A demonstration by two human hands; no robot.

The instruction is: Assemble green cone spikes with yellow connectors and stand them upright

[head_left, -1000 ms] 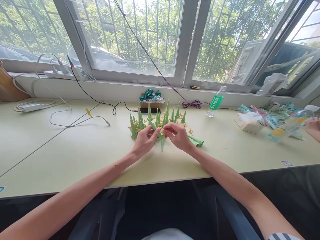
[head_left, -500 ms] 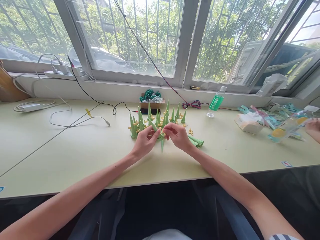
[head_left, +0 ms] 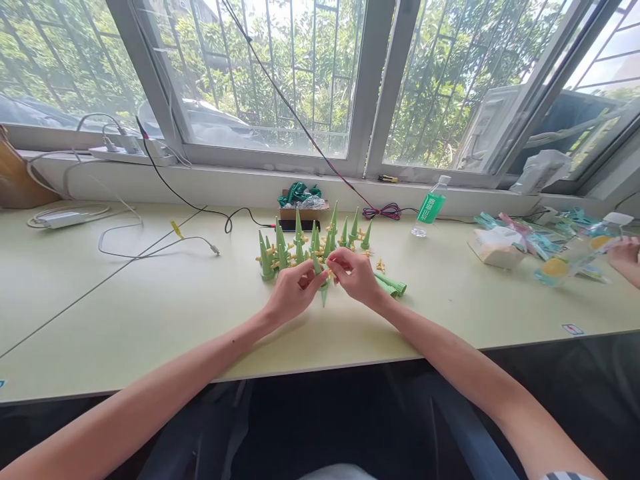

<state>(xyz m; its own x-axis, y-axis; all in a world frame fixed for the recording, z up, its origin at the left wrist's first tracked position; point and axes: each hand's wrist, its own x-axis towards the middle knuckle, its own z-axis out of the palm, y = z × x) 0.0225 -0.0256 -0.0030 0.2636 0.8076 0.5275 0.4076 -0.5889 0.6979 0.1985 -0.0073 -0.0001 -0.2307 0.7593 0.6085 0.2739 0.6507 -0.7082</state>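
Observation:
My left hand (head_left: 295,290) is closed around a green plastic watering spike (head_left: 317,265) close above the table. Just under the fingertips, a green pointed tip (head_left: 324,297) aims toward the table's front edge; whether it belongs to the same piece I cannot tell. Thumb and fingers of my right hand (head_left: 357,277) are pinched together right beside the held spike, on something small and pale that is mostly hidden. Behind both hands stand several green spikes (head_left: 267,263), points up, with yellow valves on their sides. Loose yellow valves (head_left: 381,265) and ribbed green tubes (head_left: 395,285) lie right of my right hand.
A phone (head_left: 305,225) and a small cardboard box (head_left: 295,213) sit behind the spikes. Cables (head_left: 150,247) run across the left side. At right are a water bottle (head_left: 429,210), a tissue pack (head_left: 497,247), plastic packets and another person's hand (head_left: 625,257).
The spike in my left hand has gone from leaning left to more upright. My right hand stays pinched beside it, almost unmoved. The view has shifted slightly.

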